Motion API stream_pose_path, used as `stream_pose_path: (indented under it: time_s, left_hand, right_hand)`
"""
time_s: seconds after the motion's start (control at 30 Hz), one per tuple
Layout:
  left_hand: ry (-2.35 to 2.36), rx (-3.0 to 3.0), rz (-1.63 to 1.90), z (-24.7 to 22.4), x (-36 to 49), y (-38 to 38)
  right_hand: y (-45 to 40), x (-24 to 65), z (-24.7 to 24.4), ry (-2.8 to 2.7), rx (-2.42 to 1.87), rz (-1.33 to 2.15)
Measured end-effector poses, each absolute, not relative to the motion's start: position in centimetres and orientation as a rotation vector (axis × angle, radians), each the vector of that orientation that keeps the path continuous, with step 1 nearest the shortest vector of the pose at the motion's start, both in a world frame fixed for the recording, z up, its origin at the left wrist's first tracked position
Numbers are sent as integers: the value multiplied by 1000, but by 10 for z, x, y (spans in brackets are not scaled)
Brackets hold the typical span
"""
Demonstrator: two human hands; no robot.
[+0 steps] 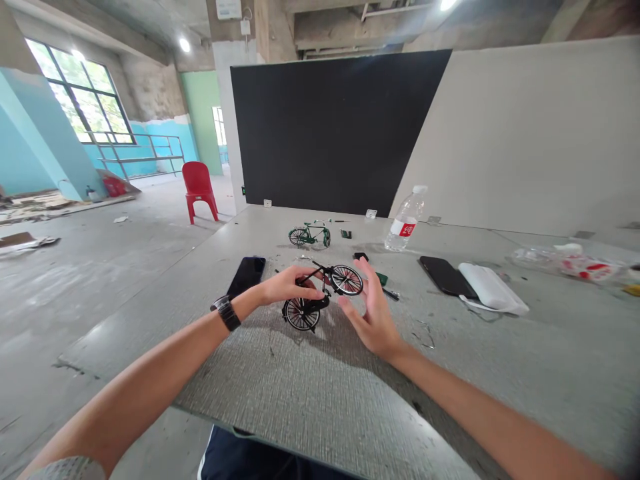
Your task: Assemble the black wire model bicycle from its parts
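Observation:
A small black model bicycle (316, 305) is tilted above the grey tabletop, its front wheel raised toward the right. My left hand (289, 285) grips it by the frame, thumb on the near side, with the other fingers partly hidden behind it. Beside the raised wheel, my right hand (373, 315) has thumb and fingers spread; whether a fingertip touches the wheel I cannot tell. Just beyond that hand lie a small green piece (381, 279), a black piece (360, 257) and a thin dark part (391, 294). Farther back stands a green model bicycle (311, 235).
A dark phone (249, 273) lies behind my left wrist. On the right are a clear bottle (403, 227), a black phone (447, 276), a white pouch-like object (493, 288) and crumpled plastic packaging (575, 263). A black panel (335, 133) rises along the table's back; a red chair (198, 183) stands beyond.

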State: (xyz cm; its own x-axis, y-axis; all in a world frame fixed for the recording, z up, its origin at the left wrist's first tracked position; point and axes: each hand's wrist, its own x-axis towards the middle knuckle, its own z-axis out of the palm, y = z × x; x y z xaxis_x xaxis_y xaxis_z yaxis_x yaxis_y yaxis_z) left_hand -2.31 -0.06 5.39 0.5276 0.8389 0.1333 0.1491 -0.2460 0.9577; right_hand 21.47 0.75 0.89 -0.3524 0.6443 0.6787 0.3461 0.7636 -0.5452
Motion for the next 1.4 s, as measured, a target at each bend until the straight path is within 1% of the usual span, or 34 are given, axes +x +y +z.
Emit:
stream_pose_path:
  time_s: [0.1, 0.17, 0.43, 0.7, 1.4]
  left_hand:
    - [874, 1759, 846, 53, -22, 0]
    - [896, 1806, 890, 51, -20, 1]
    - [1032, 1942, 967, 47, -14, 3]
    - [1155, 1994, 872, 61, -16, -6]
    - [1193, 2154, 767, 81, -18, -17]
  right_hand:
    - [12, 214, 6, -1894, -752, 521]
    - [13, 213, 7, -1859, -739, 551]
    - [4, 211, 9, -1863, -636, 426]
    - [4, 213, 7, -1945, -656, 224]
    - [2, 211, 5, -2100, -638, 173]
